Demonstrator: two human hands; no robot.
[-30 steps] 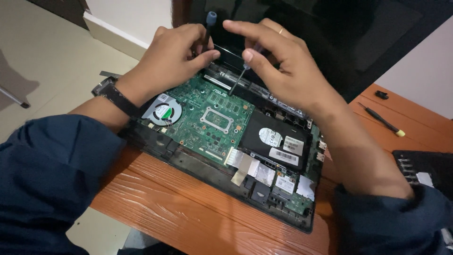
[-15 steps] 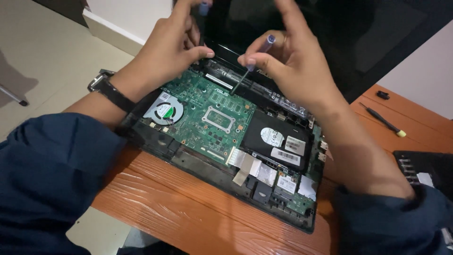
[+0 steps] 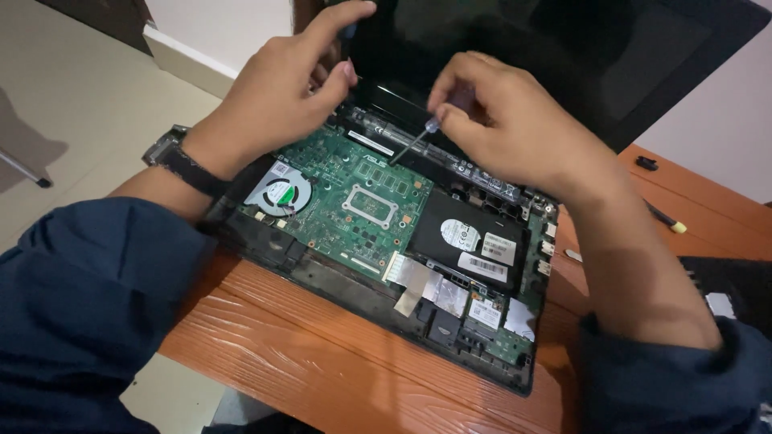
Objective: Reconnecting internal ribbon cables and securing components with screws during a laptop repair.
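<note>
Orange wooden tabletop [image 3: 305,362] carries an opened black laptop with a green circuit board [image 3: 354,201]. Farther back, my right hand [image 3: 515,133] closes its grip on a thin metal screwdriver [image 3: 412,145]; my left hand [image 3: 281,96] pinches the hinge edge.

My screwdriver [image 3: 412,143] is a slim one with a thin metal shaft and a bluish collar where the shaft meets the handle. It slants down to the left, its tip resting on the top edge of the board [image 3: 346,201], just below the hinge bar. The handle is mostly hidden in my grip.

The laptop [image 3: 378,317] lies open-bellied on the wooden table, its black base turned at an angle, the near corner close to the table's edge. Inside, the green board fills the left half, with a round grey fan [image 3: 277,195] at its left end. A black drive [image 3: 470,237] with white labels sits to the right. The dark screen [image 3: 563,56] stands tilted back behind.
</note>
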